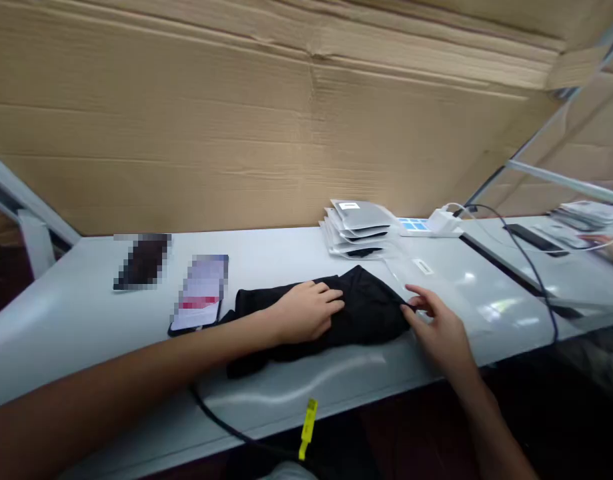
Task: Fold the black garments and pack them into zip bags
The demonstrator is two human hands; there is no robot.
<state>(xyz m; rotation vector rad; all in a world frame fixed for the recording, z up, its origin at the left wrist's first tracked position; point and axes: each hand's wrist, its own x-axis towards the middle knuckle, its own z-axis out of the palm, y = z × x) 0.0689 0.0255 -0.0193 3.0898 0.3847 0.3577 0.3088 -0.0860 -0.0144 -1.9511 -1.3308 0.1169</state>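
Resting palm-down, left hand [306, 311] lies on black cloth [369, 310].

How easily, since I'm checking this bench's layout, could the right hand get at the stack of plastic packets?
Probably yes, once the right hand lets go of the black cloth; only low-lying clear plastic seems to lie between that hand and the stack of plastic packets.

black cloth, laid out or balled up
Laid out: the cloth stretches along the table, left hand on it, right hand at its end.

Bare forearms [151, 373] — left hand [306, 310], right hand [442, 337] likewise
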